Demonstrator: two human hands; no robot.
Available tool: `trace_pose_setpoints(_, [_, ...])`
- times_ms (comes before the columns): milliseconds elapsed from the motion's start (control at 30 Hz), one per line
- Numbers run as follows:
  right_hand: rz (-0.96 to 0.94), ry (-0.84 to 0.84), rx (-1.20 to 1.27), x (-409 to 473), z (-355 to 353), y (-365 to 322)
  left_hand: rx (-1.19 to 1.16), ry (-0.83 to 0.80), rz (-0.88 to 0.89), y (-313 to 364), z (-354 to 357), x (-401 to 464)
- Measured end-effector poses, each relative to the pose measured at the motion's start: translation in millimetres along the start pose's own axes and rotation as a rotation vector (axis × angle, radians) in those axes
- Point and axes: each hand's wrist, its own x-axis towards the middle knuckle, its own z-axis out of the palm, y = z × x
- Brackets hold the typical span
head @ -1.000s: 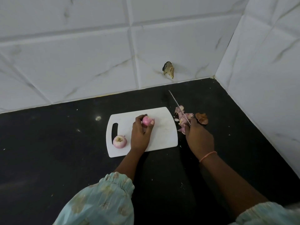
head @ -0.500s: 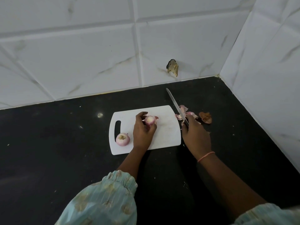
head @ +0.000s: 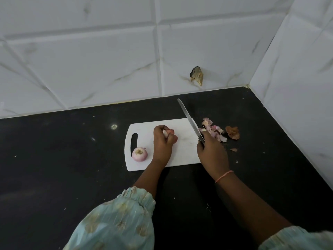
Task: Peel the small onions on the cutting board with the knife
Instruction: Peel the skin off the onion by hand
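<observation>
Head view: my left hand (head: 163,141) fingers curl around a small onion (head: 166,132) on the cutting board (head: 185,150); my right hand (head: 211,152) grips the knife (head: 189,119), blade pointing away toward the wall, tilted leftward.

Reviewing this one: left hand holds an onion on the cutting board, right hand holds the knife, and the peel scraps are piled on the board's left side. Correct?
Not quite. In the head view the peel scraps lie on the black counter off the cutting board's right edge. The rest stands: left hand holds an onion, right hand the knife.
</observation>
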Motion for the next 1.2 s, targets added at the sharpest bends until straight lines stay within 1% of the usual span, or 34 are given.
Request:
trace_pose_setpoints(133, [0.023,0.02,0.036,4.1,0.9,-4.0,-0.08,0.018,-0.033,21.6,6.8,10.8])
trace_pose_setpoints(167, [0.041,0.011,0.041,6.0,0.4,-4.7,-0.1,0.014,-0.065,24.5,8.5,13.8])
trace_pose_setpoints(267, [0.094,-0.018,0.09,11.0,-4.9,-5.5,-0.193,0.02,-0.27,31.7,10.4,21.3])
trace_pose_setpoints(367, [0.096,0.004,0.122,12.9,-9.9,-7.8,-0.312,-0.046,-0.472,39.6,5.3,30.4])
trace_pose_setpoints(433, [0.132,-0.063,0.167,15.7,-12.0,-9.4,-0.449,-0.078,-0.624,47.9,1.1,34.4])
trace_pose_setpoints(500, [0.2,-0.132,0.339,16.3,-13.2,-14.7,-0.567,-0.084,-0.725,55.7,-2.1,37.0])
trace_pose_setpoints(600, [0.305,-0.114,0.684,10.6,-12.8,-27.7,-0.652,-0.106,-0.761,61.8,-3.3,35.7])
trace_pose_setpoints(667, [0.384,-0.096,0.866,9.1,-11.3,-34.9,-0.755,-0.118,-0.774,64.2,-3.0,32.1])
trace_pose_setpoints(700, [0.398,-0.087,0.883,9.8,-9.9,-36.6,-0.8,-0.106,-0.773,64.3,-2.7,31.3])
trace_pose_setpoints(767, [0.364,-0.097,0.771,9.6,-6.6,-36.1,-0.779,-0.043,-0.754,61.6,-1.7,31.6])
trace_pose_setpoints(867, [0.263,-0.154,0.576,-2.9,-1.2,-34.7,-0.553,0.079,-0.683,45.1,0.7,30.9])
trace_pose_setpoints(933, [0.221,-0.218,0.455,-13.1,6.1,-31.4,-0.368,0.113,-0.565,28.5,3.2,25.5])
trace_pose_setpoints(967, [0.211,-0.252,0.397,-16.8,9.6,-28.8,-0.296,0.111,-0.488,21.3,4.2,20.3])
trace_pose_setpoints(1033, [0.195,-0.282,0.294,-20.2,13.6,-22.4,-0.228,0.076,-0.354,11.9,3.7,8.0])
trace_pose_setpoints(1133, [0.182,-0.208,0.177,-16.3,12.1,-6.6,-0.215,0.019,-0.227,3.5,-2.3,-2.6])
trace_pose_setpoints(1200, [0.218,-0.136,0.159,-11.8,7.1,2.7,-0.229,0.003,-0.176,-1.8,-7.6,-4.8])
